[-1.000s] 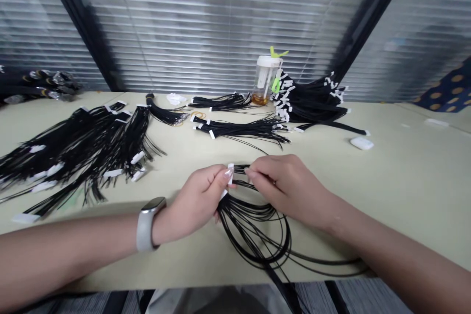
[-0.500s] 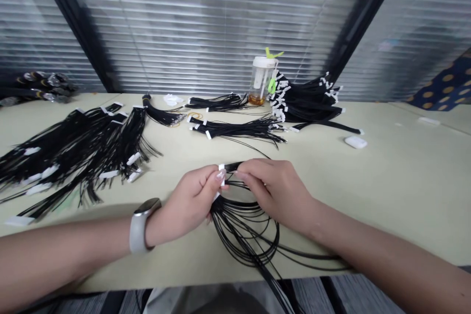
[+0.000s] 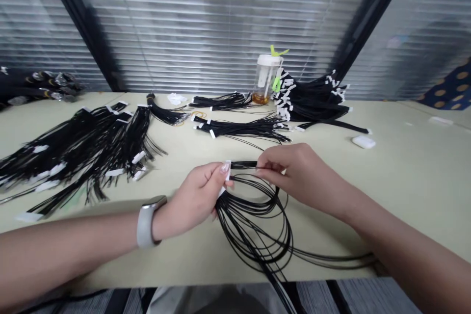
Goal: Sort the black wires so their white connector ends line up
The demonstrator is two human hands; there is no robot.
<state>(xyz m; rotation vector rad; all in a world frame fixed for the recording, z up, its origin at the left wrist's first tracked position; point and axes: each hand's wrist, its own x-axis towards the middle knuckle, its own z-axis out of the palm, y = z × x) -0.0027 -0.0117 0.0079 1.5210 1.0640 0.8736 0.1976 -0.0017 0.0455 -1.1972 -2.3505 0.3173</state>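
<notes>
In the head view, the left hand (image 3: pixel 195 196) has its fingers pinched on a white connector (image 3: pixel 228 170) above the near middle of the surface (image 3: pixel 412 181). To its right, the right hand (image 3: pixel 301 171) grasps thin black wires (image 3: pixel 244 164) running from that connector. Looped black cables (image 3: pixel 289 240) hang below both hands, toward the near edge. Farther left lie spread wire bundles (image 3: pixel 106 142); a cup (image 3: pixel 268 76) stands at the far side.

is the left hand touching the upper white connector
Touching. The head view shows the left hand pinching the upper white connector, thumb tip against it, with black wires running out from it.
</notes>
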